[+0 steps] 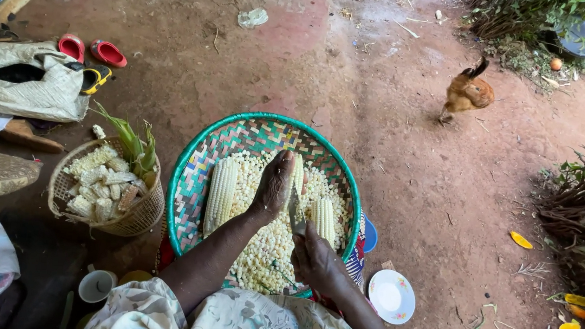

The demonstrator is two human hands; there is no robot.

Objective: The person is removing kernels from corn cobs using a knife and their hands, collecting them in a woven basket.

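**Knife and cob over the woven tray**

The left hand (275, 184) is wrapped round a corn cob (298, 175), fingers pressed together along its length, the cob held upright over the middle of the tray; the right hand (314, 258) is closed on the handle of a knife (297, 218), the blade rising between the two hands and lying against the cob's lower side. Beneath them the woven tray (192, 177), green-rimmed and round, carries a heap of loose kernels (263, 254); a whole cob (221, 192) lies to the left of the hands and another cob (323, 220) just to the right. Further out, a small basket (143, 218) of stripped cobs and husk stands beside the tray, a white plate (391, 296) and a mug (96, 285) sit on the earth floor, and a brown hen (468, 94) walks well apart.

The blade works close to the left palm and wrist, so a slip off the rounded cob could likely cut them; kernels may also jump over the low rim, and the hen could come for them.
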